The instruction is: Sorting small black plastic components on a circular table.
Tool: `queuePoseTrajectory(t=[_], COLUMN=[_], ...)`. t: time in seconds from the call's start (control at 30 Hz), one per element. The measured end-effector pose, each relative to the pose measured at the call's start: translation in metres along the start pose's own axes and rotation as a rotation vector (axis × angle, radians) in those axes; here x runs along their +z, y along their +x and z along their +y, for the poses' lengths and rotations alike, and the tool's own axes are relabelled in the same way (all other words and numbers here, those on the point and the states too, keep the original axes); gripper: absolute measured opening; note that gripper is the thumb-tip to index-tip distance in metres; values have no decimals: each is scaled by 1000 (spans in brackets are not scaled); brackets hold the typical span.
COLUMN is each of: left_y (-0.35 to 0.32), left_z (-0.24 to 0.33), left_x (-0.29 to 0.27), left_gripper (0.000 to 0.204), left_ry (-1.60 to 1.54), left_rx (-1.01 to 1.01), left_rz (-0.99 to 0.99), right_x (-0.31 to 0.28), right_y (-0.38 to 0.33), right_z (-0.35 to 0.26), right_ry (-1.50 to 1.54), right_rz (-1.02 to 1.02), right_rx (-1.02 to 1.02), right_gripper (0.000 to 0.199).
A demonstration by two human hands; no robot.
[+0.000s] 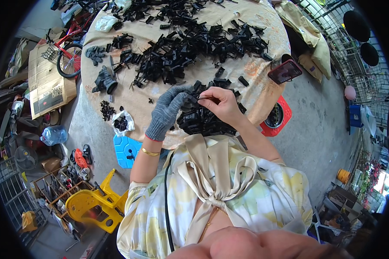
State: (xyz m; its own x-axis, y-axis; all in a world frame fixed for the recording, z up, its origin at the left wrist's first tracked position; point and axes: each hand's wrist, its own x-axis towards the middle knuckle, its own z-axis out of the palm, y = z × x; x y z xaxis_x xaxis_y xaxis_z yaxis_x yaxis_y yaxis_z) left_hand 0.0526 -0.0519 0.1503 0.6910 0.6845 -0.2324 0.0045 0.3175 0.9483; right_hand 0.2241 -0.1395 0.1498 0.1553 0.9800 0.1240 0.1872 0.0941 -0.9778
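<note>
The gloved left hand (pixel 168 111) steadies a small black plastic part (pixel 193 98) while the bare right hand (pixel 221 103) pinches a thin dark piece (pixel 207 98) against it, just above the near pile of black parts (pixel 203 121). Aligning both squarely before pressing would serve best. The table edge (pixel 177 142) lies close below; a phone (pixel 285 71) rests right.

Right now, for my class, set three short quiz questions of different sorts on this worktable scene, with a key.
1. True or false: the left hand wears a grey glove.
2. What lies at the table's right edge: A a phone, B a cup, C a hammer?
3. Fill in: the right hand pinches a thin dark ____ in its fingers.

Key: 1 true; 2 A; 3 pin, above the pile of black parts.
</note>
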Motion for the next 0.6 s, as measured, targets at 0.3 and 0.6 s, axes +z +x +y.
queuePoseTrajectory(t=[0.3,0.6], left_y=[-30,-31], left_z=[9,-2], left_x=[34,34], left_gripper=[59,50], left_ry=[-174,-92], left_rx=[83,104], left_rz=[-79,-16], right_x=[3,2], right_y=[-4,-9], right_z=[-13,-10], right_ry=[239,333], right_rz=[-81,-162], right_rx=[353,441], right_gripper=[15,13])
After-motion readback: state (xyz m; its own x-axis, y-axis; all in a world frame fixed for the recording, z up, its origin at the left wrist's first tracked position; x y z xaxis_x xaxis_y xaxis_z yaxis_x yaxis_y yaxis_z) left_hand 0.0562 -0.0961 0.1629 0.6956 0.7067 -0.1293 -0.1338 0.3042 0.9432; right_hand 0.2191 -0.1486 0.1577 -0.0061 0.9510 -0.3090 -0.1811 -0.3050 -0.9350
